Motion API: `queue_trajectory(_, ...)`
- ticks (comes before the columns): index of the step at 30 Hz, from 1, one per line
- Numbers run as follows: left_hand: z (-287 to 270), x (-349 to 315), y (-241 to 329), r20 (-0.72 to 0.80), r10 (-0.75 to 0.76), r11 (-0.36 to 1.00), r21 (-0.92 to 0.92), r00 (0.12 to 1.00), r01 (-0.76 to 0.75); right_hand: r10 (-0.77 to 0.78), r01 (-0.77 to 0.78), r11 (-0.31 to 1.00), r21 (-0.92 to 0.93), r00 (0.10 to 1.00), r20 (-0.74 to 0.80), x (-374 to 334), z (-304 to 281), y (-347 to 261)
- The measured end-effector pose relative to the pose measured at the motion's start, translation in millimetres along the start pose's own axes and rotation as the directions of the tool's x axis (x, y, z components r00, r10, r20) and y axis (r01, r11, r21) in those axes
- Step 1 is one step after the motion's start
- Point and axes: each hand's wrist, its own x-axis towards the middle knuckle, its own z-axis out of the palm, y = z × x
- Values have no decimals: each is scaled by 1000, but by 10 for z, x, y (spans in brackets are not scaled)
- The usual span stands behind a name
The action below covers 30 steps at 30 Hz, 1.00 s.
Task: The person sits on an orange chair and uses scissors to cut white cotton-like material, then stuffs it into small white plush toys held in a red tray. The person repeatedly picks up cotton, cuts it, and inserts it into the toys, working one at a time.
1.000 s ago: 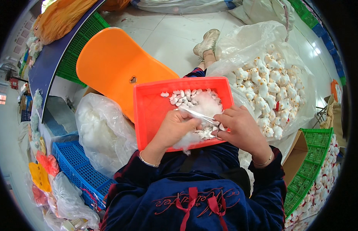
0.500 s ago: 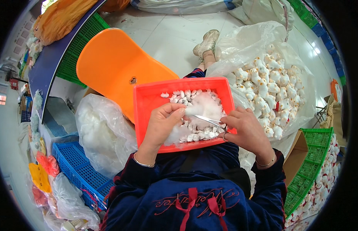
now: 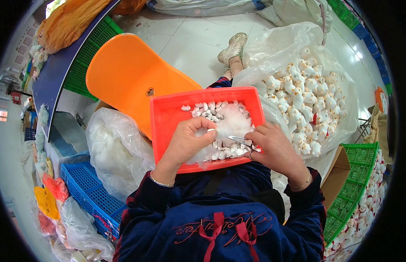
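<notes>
My left hand [image 3: 190, 137] is closed in a pinch around a small white piece [image 3: 211, 129], mostly hidden by thumb and fingertips. In my right hand [image 3: 275, 146] is a slim silver scissor-like tool [image 3: 238, 139] with a finger ring; whether it is scissors or forceps I cannot tell. Its tip points left, a short way from the pinched piece. Both hands are over a red plastic tray [image 3: 163, 111] at my lap. Inside it lie several small white pieces [image 3: 229, 153], and fluffy white stuffing [image 3: 233, 120] covers some of them.
An orange plastic chair [image 3: 128, 74] stands beyond the tray. To the left are a clear bag of white stuffing [image 3: 109, 148] and a blue crate [image 3: 91, 183]. On the right, small white plush figures [image 3: 303, 105] fill an open plastic bag, near a green crate [image 3: 353, 187].
The tool's tip has drawn back from my left hand. My left fingers have shifted slightly right and now pinch a small white piece, where a tuft of stuffing showed before.
</notes>
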Motion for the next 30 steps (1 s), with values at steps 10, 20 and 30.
queue_trajectory(10, 47, -60, 25, -76, 122, 981, 160, 990, -109, -27, 24, 999, -28, 994, -108, -36, -283, -17)
queue_trajectory(20, 26, -45, -38, -29, -44, 977, -211, 999, 37, 14, -13, 1000, -20, 1000, 17, 8, -133, -25)
queue_trajectory(30, 5, 5, -34, -112, -27, 974, -227, 993, 1, -13, 7, 999, -53, 992, -125, 16, -191, -96)
